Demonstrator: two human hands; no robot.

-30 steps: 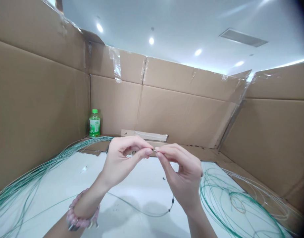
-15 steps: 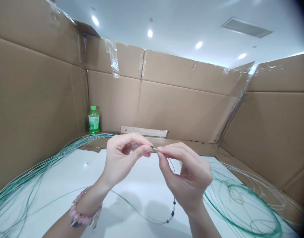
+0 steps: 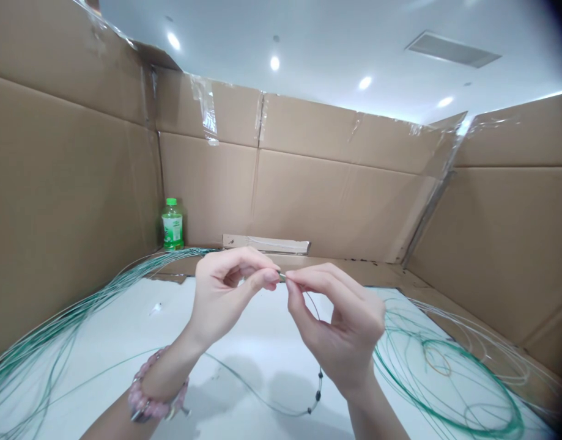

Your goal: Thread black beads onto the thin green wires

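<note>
My left hand (image 3: pixel 230 293), with a pink bead bracelet (image 3: pixel 147 391) on its wrist, pinches one end of a small green piece (image 3: pixel 282 277). My right hand (image 3: pixel 340 318) pinches at the other end of that piece, so the fingertips of both hands almost meet. From near my right fingertips a thin dark strand (image 3: pixel 315 304) curves down behind the hand. Lower down, several small black beads (image 3: pixel 318 395) sit on a thin green wire (image 3: pixel 244 380) that loops below both hands and runs off to the left.
Long green wires (image 3: pixel 92 296) lie in a bundle at the left. Coiled green wire (image 3: pixel 510 391) and an orange ring (image 3: pixel 438 359) rest at the right. A green bottle (image 3: pixel 172 226) stands in the back left corner. Cardboard walls (image 3: pixel 326 195) surround the white surface (image 3: pixel 180 318).
My right hand has shifted slightly left, closer to my left fingertips, and less of the small green piece shows between them. The beaded wire has moved a little left.
</note>
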